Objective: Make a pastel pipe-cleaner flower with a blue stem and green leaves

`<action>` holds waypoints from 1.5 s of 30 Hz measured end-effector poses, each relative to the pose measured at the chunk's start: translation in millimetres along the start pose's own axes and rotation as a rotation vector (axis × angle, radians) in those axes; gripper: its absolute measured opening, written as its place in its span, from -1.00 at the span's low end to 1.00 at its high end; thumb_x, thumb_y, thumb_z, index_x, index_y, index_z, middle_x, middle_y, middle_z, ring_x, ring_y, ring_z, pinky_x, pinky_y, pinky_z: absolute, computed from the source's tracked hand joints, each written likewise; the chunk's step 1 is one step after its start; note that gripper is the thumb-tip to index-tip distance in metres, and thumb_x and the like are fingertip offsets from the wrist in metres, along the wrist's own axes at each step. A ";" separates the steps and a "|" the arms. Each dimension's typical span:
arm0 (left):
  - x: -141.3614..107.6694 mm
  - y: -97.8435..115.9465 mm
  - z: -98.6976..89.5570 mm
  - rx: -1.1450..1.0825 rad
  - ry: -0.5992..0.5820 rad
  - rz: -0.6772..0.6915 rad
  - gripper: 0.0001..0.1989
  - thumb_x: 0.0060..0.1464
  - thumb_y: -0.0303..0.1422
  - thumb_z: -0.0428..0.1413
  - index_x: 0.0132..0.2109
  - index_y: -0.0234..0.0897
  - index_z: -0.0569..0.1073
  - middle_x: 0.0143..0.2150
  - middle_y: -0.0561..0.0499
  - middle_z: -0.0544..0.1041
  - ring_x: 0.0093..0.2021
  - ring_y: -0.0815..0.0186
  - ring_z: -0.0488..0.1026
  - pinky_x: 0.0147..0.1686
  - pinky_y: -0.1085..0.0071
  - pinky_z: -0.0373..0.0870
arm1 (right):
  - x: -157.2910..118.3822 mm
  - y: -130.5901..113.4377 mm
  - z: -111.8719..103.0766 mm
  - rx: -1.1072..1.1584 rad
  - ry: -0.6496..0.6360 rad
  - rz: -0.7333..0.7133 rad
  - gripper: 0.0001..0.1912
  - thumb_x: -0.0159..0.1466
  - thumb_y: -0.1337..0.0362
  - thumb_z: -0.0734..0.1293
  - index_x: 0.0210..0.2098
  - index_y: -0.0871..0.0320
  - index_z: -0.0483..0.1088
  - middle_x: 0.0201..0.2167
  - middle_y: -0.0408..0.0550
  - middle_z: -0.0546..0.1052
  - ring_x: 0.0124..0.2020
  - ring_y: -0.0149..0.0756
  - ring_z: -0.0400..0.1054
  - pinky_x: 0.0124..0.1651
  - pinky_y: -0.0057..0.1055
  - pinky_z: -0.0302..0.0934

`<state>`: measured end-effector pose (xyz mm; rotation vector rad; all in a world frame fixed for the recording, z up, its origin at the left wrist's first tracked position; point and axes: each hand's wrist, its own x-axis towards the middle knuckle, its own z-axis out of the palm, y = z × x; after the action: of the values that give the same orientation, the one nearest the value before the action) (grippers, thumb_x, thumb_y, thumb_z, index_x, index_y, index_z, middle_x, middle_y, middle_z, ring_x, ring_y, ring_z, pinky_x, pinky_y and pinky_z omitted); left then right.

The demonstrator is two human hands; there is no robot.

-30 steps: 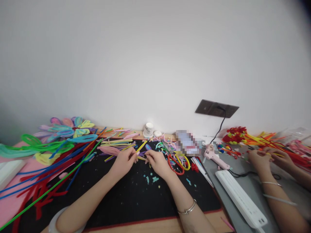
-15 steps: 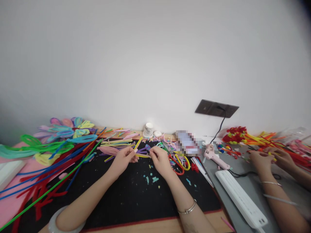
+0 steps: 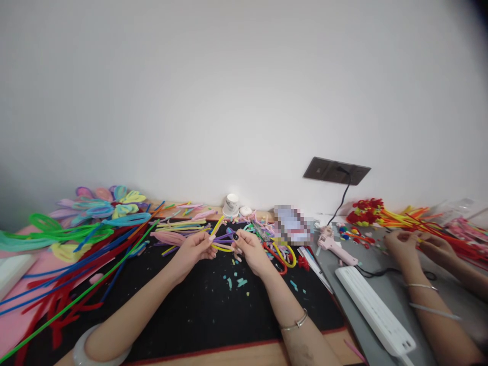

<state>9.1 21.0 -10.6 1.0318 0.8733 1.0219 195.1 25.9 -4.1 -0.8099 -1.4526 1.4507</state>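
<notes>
My left hand (image 3: 196, 249) is closed in a pinch on a yellow pipe cleaner (image 3: 218, 223), one end of which sticks up past the fingertips. Another yellow stretch runs across to my right hand (image 3: 249, 250), whose thumb and fingers pinch it. Whether both stretches are one bent piece, I cannot tell. Behind the hands lie purple pipe cleaners (image 3: 224, 237) and a bundle of pink ones (image 3: 168, 238). Small teal clippings (image 3: 241, 282) are scattered on the black mat (image 3: 213, 320) below my right hand.
Looped pipe-cleaner shapes (image 3: 101, 207) and long loose stems crowd the left. A paper cup (image 3: 232, 203) stands by the wall. To the right are a blurred-out phone (image 3: 293, 226), a pink glue gun (image 3: 335, 246), a white power strip (image 3: 375, 310) and a co-worker's hands (image 3: 406, 249).
My right hand has turned slightly, and its fingers now meet the yellow pipe cleaner between the hands. My left hand keeps its pinch. The whole view has shifted a little.
</notes>
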 end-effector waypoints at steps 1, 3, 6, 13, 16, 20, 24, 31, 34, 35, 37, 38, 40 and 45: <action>0.3 -0.2 -0.4 0.002 0.009 -0.008 -0.69 -0.04 -0.18 0.18 -0.44 -0.31 0.29 -0.54 0.09 0.46 -0.52 0.46 0.41 -0.42 0.51 0.36 | 0.6 0.3 -1.2 -0.033 0.018 0.001 -0.66 0.22 0.06 0.24 -0.54 0.16 0.22 -0.69 -0.30 0.15 -0.69 -0.53 -0.01 -0.63 -0.57 0.00; 1.6 -1.0 -1.7 0.010 0.055 -0.024 -0.69 -0.06 -0.18 0.19 -0.43 -0.32 0.30 -0.52 0.06 0.49 -0.50 0.45 0.43 -0.41 0.51 0.37 | 1.8 1.2 -3.0 -0.105 0.054 0.002 -0.67 0.24 0.05 0.22 -0.51 0.18 0.27 -0.67 -0.27 0.23 -0.70 -0.54 0.05 -0.64 -0.58 0.01; 3.7 -2.8 -3.4 0.013 0.151 -0.017 -0.68 -0.07 -0.16 0.20 -0.44 -0.32 0.31 -0.50 0.04 0.51 -0.48 0.43 0.46 -0.38 0.50 0.40 | 3.3 3.4 -1.8 -0.112 0.061 0.038 -0.67 0.23 0.03 0.21 -0.43 0.19 0.31 -0.60 -0.20 0.37 -0.70 -0.54 0.13 -0.66 -0.59 0.04; 2.2 -2.8 0.7 0.076 0.154 -0.040 -0.67 -0.11 -0.14 0.21 -0.41 -0.33 0.37 -0.43 -0.02 0.56 -0.41 0.37 0.51 -0.34 0.47 0.43 | 4.0 3.4 4.6 -0.161 0.156 0.028 -0.83 0.14 0.24 0.28 -0.51 0.20 0.29 -0.65 -0.19 0.43 -0.75 -0.55 0.12 -0.69 -0.59 0.04; 0.4 -1.0 3.7 0.151 0.096 -0.081 -0.67 -0.13 -0.14 0.22 -0.41 -0.34 0.38 -0.36 -0.08 0.58 -0.39 0.33 0.52 -0.35 0.45 0.43 | 4.7 1.9 3.4 -0.130 0.200 0.025 -0.85 0.15 0.25 0.26 -0.49 0.19 0.28 -0.65 -0.21 0.42 -0.76 -0.56 0.12 -0.70 -0.59 0.03; -0.7 0.1 6.3 0.247 -0.018 -0.123 -0.67 -0.14 -0.14 0.21 -0.36 -0.36 0.44 -0.32 -0.12 0.60 -0.36 0.28 0.54 -0.31 0.42 0.44 | 5.1 3.3 2.1 -0.068 0.202 0.045 -0.86 0.13 0.24 0.28 -0.46 0.18 0.27 -0.66 -0.25 0.40 -0.76 -0.56 0.13 -0.70 -0.60 0.06; -0.4 -1.2 6.7 0.311 -0.066 -0.143 -0.66 -0.12 -0.13 0.19 -0.36 -0.37 0.50 -0.33 -0.13 0.60 -0.38 0.28 0.54 -0.34 0.43 0.43 | 4.9 5.2 2.7 -0.019 0.194 0.064 -0.87 0.12 0.25 0.29 -0.45 0.18 0.27 -0.69 -0.28 0.37 -0.76 -0.56 0.14 -0.69 -0.60 0.08; -3.0 -3.6 7.0 0.406 -0.145 -0.092 -0.68 -0.06 -0.14 0.14 -0.43 -0.36 0.52 -0.47 -0.08 0.58 -0.47 0.29 0.52 -0.43 0.45 0.40 | 3.3 2.9 6.1 -0.054 0.105 0.081 -0.88 0.07 0.29 0.33 -0.49 0.19 0.30 -0.70 -0.27 0.33 -0.74 -0.54 0.12 -0.69 -0.59 0.07; -4.4 -5.9 7.3 0.468 -0.234 -0.057 -0.68 -0.02 -0.15 0.11 -0.44 -0.36 0.52 -0.55 -0.06 0.55 -0.51 0.30 0.50 -0.49 0.47 0.37 | 2.0 1.9 5.8 -0.110 0.061 0.097 -0.84 0.10 0.29 0.29 -0.57 0.20 0.28 -0.73 -0.27 0.29 -0.74 -0.55 0.07 -0.69 -0.59 0.01; -4.7 -6.5 7.6 0.476 -0.249 -0.042 -0.68 -0.01 -0.16 0.10 -0.43 -0.36 0.52 -0.54 -0.05 0.55 -0.52 0.30 0.50 -0.51 0.47 0.37 | 1.6 1.7 5.5 -0.124 0.053 0.102 -0.83 0.11 0.30 0.28 -0.58 0.20 0.28 -0.73 -0.27 0.29 -0.74 -0.55 0.06 -0.69 -0.59 -0.01; -5.1 -7.1 8.5 0.481 -0.242 -0.011 -0.68 0.01 -0.16 0.08 -0.41 -0.36 0.51 -0.50 -0.06 0.56 -0.51 0.30 0.51 -0.52 0.48 0.36 | 0.7 1.3 5.2 -0.140 0.047 0.112 -0.83 0.11 0.31 0.27 -0.59 0.20 0.28 -0.74 -0.27 0.28 -0.74 -0.56 0.04 -0.69 -0.60 -0.04; -5.3 -7.0 9.1 0.481 -0.230 0.001 -0.68 0.02 -0.16 0.08 -0.40 -0.36 0.51 -0.48 -0.06 0.56 -0.50 0.29 0.52 -0.51 0.47 0.37 | 0.3 1.0 5.3 -0.142 0.045 0.116 -0.84 0.10 0.32 0.27 -0.59 0.20 0.27 -0.75 -0.28 0.27 -0.74 -0.56 0.03 -0.69 -0.60 -0.05; -5.5 -6.0 10.2 0.482 -0.207 0.001 -0.68 0.03 -0.16 0.06 -0.38 -0.36 0.51 -0.46 -0.07 0.57 -0.46 0.27 0.53 -0.47 0.46 0.39 | -0.3 0.5 6.4 -0.142 0.032 0.120 -0.84 0.09 0.33 0.28 -0.60 0.19 0.27 -0.75 -0.29 0.27 -0.74 -0.56 0.02 -0.68 -0.59 -0.05; -6.0 -5.3 10.7 0.471 -0.251 -0.062 -0.66 0.06 -0.14 0.02 -0.40 -0.36 0.45 -0.47 -0.05 0.54 -0.51 0.30 0.52 -0.51 0.48 0.35 | -0.7 -0.9 10.9 -0.137 0.045 0.099 -0.87 0.07 0.33 0.29 -0.58 0.20 0.28 -0.74 -0.28 0.28 -0.75 -0.55 0.04 -0.70 -0.58 -0.03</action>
<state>18.5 11.6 -12.0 1.4832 0.9509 0.6254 185.5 20.9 -2.3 -1.0060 -1.5087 1.4083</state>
